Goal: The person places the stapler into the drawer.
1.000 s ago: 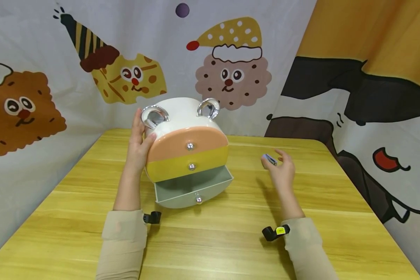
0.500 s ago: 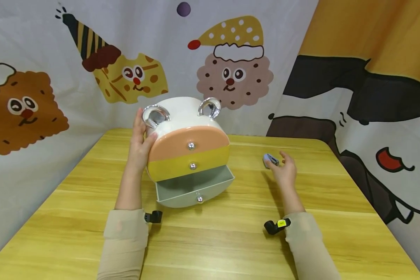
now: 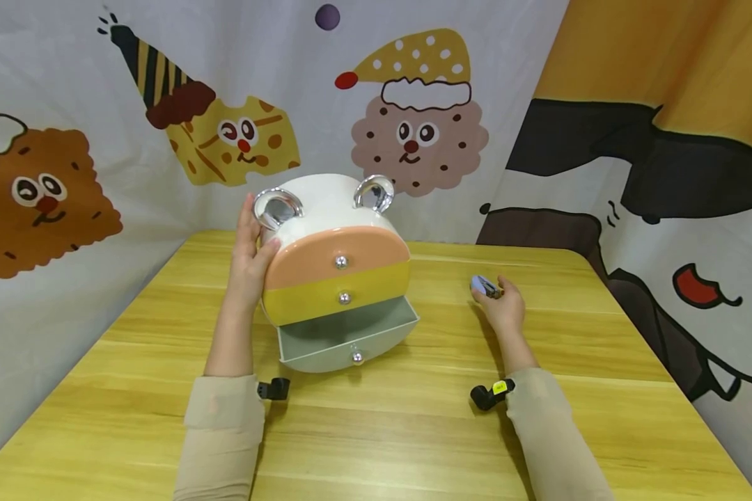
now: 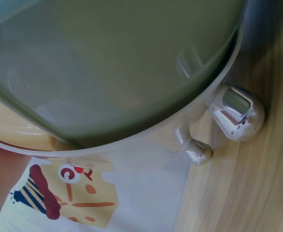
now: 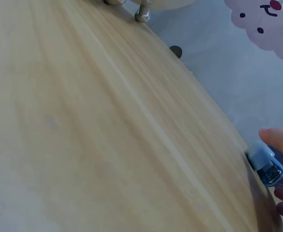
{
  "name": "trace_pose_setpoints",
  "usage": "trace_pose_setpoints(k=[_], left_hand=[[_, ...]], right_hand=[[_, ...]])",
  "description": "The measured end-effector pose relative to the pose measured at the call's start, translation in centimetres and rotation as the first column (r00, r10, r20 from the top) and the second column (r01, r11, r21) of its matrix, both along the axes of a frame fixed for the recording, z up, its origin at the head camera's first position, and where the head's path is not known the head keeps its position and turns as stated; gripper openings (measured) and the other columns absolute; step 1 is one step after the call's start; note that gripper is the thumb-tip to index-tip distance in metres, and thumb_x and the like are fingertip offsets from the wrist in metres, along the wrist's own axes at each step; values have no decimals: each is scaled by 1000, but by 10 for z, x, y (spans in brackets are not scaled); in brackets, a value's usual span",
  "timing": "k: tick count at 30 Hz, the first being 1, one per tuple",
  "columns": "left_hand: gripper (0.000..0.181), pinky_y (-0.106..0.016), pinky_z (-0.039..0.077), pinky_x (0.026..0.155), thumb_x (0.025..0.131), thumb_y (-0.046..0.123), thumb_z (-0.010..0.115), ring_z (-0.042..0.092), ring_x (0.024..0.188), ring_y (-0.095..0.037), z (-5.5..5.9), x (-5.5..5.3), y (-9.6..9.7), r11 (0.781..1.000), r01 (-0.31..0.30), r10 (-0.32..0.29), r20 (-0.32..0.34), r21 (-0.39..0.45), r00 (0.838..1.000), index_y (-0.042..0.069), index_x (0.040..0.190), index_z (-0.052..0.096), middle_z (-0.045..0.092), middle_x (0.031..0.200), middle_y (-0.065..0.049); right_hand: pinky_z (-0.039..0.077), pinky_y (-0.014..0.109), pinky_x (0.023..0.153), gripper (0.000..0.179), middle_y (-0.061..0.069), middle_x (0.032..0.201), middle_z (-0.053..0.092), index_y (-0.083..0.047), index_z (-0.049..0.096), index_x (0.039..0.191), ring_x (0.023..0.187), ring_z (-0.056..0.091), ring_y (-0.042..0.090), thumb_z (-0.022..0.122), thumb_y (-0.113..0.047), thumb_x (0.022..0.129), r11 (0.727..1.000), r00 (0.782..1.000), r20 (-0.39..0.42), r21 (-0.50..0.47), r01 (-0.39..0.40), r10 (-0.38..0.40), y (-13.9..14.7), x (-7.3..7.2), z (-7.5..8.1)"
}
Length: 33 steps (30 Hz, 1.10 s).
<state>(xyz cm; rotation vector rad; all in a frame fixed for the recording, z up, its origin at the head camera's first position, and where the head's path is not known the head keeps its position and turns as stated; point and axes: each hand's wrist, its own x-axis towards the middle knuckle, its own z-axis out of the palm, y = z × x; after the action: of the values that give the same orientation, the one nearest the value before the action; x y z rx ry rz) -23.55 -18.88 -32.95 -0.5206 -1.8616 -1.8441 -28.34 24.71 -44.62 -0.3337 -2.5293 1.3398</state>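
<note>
My left hand (image 3: 248, 261) holds the left side of a small round-topped drawer cabinet (image 3: 326, 198), thumb at its front edge and fingers behind. The cabinet is white with silver ears and orange, yellow and green drawers. Its green bottom drawer (image 3: 351, 341) is pulled out, and no contents show in it. The left wrist view has the drawer's underside (image 4: 117, 72) close up. At the right, my right hand (image 3: 506, 309) pinches a small light-blue mini stapler (image 3: 484, 286) between thumb and fingers, low over the table. In the right wrist view the stapler's blue end (image 5: 261, 154) shows beside the thumb.
The wooden table (image 3: 376, 438) carries the cabinet on short silver feet (image 4: 238, 113). Behind the table's back edge hangs a white cloth (image 3: 313, 90) printed with cartoon cookies and cheese. A black wrist camera (image 3: 274, 389) sits at the left cuff, another (image 3: 491, 394) at the right.
My right hand's fingers have drawn in around the stapler, and the hand has shifted slightly. The left hand and cabinet stay as they were.
</note>
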Motion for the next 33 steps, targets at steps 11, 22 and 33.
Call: trace_pose_setpoints(k=[11, 22, 33], left_hand=[[75, -41, 18, 112, 90, 12, 50, 29, 136, -20, -1, 0, -2, 1000, -3, 3, -3, -3, 1000, 27, 155, 15, 32, 152, -9], [75, -41, 18, 112, 90, 11, 50, 28, 136, -21, -2, -1, -3, 1000, 4, -4, -7, 3, 1000, 26, 155, 15, 32, 152, -11], [75, -44, 26, 109, 90, 13, 51, 33, 133, -23, -2, -3, -1, 1000, -2, 2, -15, -6, 1000, 26, 155, 16, 34, 150, -11]], right_hand=[[39, 47, 100, 63, 25, 136, 48, 3, 45, 140, 123, 45, 40, 69, -23, 88, 999, 999, 32, 43, 22, -23, 2, -5, -5], [44, 45, 94, 56, 24, 130, 53, 3, 53, 134, 117, 50, 36, 69, -23, 87, 998, 999, 25, -41, 41, -40, 0, 3, -1], [44, 35, 82, 46, 19, 113, 63, 1, 62, 123, 99, 55, 28, 72, -21, 84, 999, 990, -139, -41, -5, -1, -7, 18, 12]])
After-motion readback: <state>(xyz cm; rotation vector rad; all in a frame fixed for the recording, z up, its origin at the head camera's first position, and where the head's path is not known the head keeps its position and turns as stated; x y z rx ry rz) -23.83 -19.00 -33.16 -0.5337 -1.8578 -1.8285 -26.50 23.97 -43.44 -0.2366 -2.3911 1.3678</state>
